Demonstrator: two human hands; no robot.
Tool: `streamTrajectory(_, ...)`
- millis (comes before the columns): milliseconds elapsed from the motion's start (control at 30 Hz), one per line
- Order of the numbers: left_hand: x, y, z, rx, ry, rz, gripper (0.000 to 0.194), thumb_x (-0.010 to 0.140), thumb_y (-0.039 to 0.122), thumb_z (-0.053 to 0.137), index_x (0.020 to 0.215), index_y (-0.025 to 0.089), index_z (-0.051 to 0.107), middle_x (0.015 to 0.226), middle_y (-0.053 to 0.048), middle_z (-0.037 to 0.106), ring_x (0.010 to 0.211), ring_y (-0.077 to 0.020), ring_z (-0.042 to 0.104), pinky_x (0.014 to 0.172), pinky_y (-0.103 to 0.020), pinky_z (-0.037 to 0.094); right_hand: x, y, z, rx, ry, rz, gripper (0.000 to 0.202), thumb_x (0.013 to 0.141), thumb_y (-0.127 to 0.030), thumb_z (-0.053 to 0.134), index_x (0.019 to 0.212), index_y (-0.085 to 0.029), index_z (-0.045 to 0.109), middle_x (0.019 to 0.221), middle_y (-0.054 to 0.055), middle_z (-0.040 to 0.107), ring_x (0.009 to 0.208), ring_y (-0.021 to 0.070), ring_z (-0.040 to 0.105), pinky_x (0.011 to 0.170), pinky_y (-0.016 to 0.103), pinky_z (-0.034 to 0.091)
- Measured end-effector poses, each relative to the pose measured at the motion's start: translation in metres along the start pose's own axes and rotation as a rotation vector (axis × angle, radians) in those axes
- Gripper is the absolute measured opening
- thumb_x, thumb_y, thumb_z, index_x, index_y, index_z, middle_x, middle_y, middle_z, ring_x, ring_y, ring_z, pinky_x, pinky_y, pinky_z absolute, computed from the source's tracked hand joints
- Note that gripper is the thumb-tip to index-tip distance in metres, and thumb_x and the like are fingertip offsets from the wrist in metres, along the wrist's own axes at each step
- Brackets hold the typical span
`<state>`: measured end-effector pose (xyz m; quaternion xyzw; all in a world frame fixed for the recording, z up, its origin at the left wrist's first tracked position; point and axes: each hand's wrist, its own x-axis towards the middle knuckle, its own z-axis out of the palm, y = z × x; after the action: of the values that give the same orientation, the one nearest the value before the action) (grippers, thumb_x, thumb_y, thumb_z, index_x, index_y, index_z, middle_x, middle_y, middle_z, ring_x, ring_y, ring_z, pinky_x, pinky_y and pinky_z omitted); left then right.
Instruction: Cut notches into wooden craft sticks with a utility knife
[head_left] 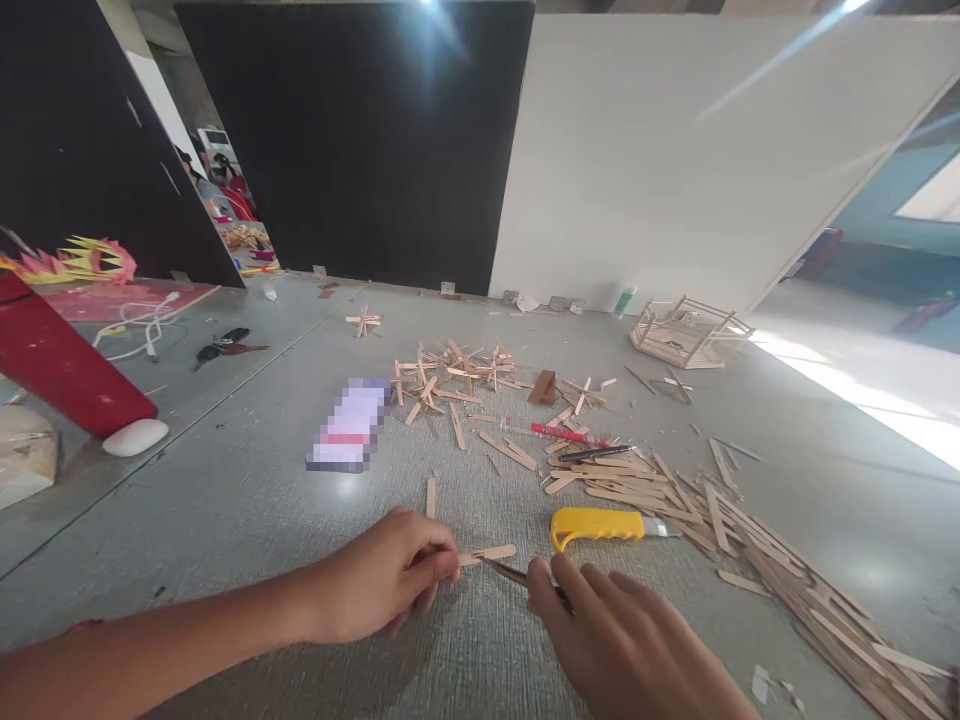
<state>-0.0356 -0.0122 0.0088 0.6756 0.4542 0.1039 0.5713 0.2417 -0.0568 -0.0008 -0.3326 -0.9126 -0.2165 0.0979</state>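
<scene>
My left hand (pixel 409 575) pinches one end of a wooden craft stick (pixel 501 552), which points to the right. The stick shows a dark slot or notch near its middle. In my right hand (pixel 600 630) is a slim dark pointed metal tool (pixel 510 572); its tip meets the stick at that slot. My fingers cover the rest of the tool, so its exact kind is hidden. Another craft stick (pixel 431 497) lies just beyond my left hand. A yellow-handled cutter (pixel 600 523) with its blade out rests beyond my right hand.
Loose craft sticks (pixel 795 570) spread along the right, and small stick assemblies (pixel 457 365) sit mid-table. A pen (pixel 596 453), a blurred phone-like rectangle (pixel 349 425), a brown block (pixel 543 387), and a stick frame (pixel 686 335) stand farther off. Left lies a red object (pixel 67 350).
</scene>
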Motion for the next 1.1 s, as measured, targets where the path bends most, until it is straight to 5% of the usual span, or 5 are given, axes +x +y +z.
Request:
streamTrajectory(300,0.003,0.0,0.004,0.216,0.104,0.096,0.045,0.109,0.038,0.037,0.067,0.023,0.04,0.051,0.007,0.039,0.042,-0.0097,0.037,0.047,-0.025,0.027,0.023,0.013,0.009,0.075,-0.05,-0.073,0.061,0.062,0.003,0.052,0.12,-0.012,0.064,0.082,0.003,0.069,0.056,0.0197,0.065,0.044,0.037,0.048)
streamTrajectory(567,0.01,-0.012,0.014,0.435,0.221,0.217,0.043,0.109,0.037,0.034,0.069,0.022,0.04,0.06,0.004,0.042,0.057,-0.0141,0.034,0.058,-0.03,0.024,0.02,-0.031,-0.004,-0.051,-0.022,0.05,0.04,0.095,0.001,0.047,0.119,-0.021,0.07,0.072,0.003,0.066,0.052,0.0152,0.057,0.041,0.028,0.041)
streamTrajectory(833,0.009,-0.019,0.017,0.462,0.236,0.253,0.048,0.113,0.041,0.029,0.073,0.021,0.048,0.064,0.004,0.045,0.06,-0.0148,0.039,0.061,-0.029,0.027,0.027,-0.007,0.0,-0.047,-0.017,-0.053,0.034,0.069,0.0,0.055,0.094,-0.017,0.07,0.077,0.008,0.068,0.052,0.02,0.058,0.043,0.036,0.042)
streamTrajectory(1000,0.008,-0.015,0.015,0.497,0.222,0.241,0.048,0.113,0.041,0.029,0.075,0.021,0.05,0.063,0.004,0.044,0.058,-0.0148,0.039,0.059,-0.029,0.027,0.021,-0.027,0.006,-0.202,0.052,0.041,0.026,0.093,-0.003,0.053,0.112,-0.009,0.071,0.073,0.005,0.062,0.057,0.0168,0.057,0.049,0.03,0.043)
streamTrajectory(1100,0.009,-0.016,0.016,0.513,0.25,0.189,0.045,0.112,0.04,0.03,0.078,0.021,0.051,0.066,0.001,0.049,0.06,-0.0161,0.044,0.059,-0.03,0.028,0.017,-0.036,0.016,-0.222,0.055,0.077,0.032,0.094,-0.004,0.053,0.123,-0.003,0.067,0.077,0.006,0.064,0.061,0.0168,0.06,0.052,0.029,0.047)
